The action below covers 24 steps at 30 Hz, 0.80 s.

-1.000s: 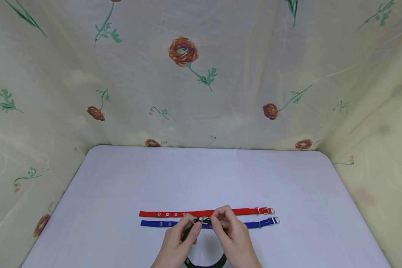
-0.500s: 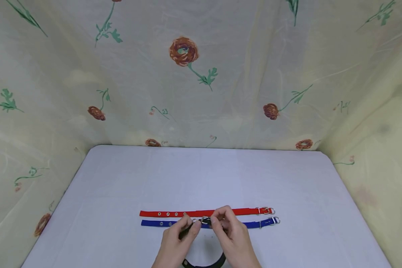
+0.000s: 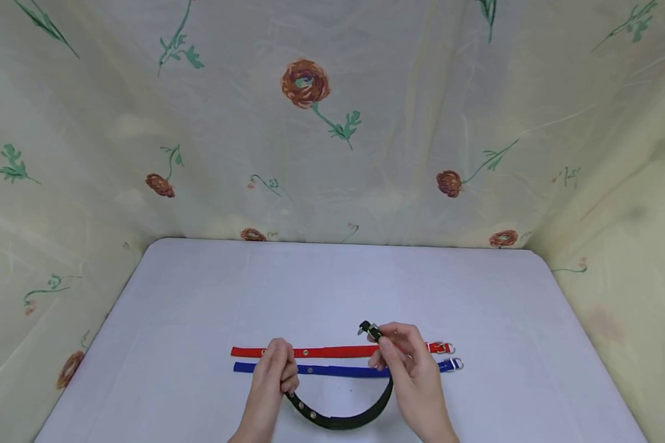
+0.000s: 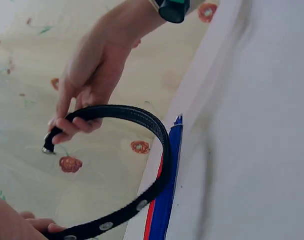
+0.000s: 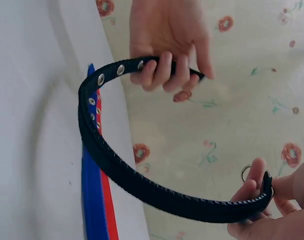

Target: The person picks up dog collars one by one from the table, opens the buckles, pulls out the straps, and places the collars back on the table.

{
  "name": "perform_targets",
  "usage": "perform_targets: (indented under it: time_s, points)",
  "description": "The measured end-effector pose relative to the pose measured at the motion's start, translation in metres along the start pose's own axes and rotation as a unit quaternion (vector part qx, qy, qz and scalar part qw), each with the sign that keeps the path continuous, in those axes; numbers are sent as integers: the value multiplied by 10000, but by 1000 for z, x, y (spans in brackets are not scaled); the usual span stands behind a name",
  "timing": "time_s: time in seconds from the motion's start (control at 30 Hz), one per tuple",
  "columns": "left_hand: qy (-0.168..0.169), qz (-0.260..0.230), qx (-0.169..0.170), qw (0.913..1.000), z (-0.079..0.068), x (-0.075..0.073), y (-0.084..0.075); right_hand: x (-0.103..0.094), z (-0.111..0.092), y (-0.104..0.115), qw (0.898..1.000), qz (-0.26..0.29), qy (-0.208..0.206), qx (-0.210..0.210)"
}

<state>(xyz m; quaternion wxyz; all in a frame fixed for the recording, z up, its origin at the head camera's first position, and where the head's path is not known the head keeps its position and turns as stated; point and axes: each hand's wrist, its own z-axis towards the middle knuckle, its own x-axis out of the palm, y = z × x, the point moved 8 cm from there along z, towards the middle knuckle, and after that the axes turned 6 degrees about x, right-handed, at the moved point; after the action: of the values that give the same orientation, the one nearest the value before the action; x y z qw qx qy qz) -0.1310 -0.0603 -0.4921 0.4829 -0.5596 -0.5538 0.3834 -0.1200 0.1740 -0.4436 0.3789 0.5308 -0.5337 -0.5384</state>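
Note:
A black collar (image 3: 338, 423) with metal eyelets hangs in a curve between both hands, its middle sagging toward the near side. My left hand (image 3: 273, 370) grips the eyelet end; in the right wrist view its fingers (image 5: 164, 70) curl round the strap, the tip poking out past them. My right hand (image 3: 415, 375) pinches the buckle end between thumb and fingers, and the metal buckle (image 3: 372, 330) sticks up beyond the fingertips. The two ends are apart. Behind the hands a red collar (image 3: 343, 352) and a blue collar (image 3: 343, 371) lie straight and side by side, partly covered by the hands.
The white table (image 3: 332, 289) has rounded far corners. Flower-printed cloth (image 3: 366, 123) hangs along its back and both sides. A dark device (image 4: 172, 11) is strapped to my right wrist.
The hands were close together at the buckle and have moved apart, left hand leftward, right hand rightward and up. The black collar's eyelet end has come away from the buckle, opening the loop.

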Motion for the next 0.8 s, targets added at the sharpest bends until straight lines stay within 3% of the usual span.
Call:
perform_targets:
  time_s: [0.13, 0.33, 0.5, 0.8]
  points:
    - [-506, -201, 214, 9983, 2, -20, -6, -16, 5, 5, 9996, 20, -189, -207]
    - [-868, 474, 559, 9935, 3, -45, -14, -39, 11, 12, 9976, 100, -440, -528]
    - [-1000, 867, 584, 9895, 6, -62, -18, -58, 14, 14, 9953, 288, -724, -584]
    - [-813, 1358, 825, 9839, 11, -86, -33, -91, 23, 14, 9855, 679, -1296, -855]
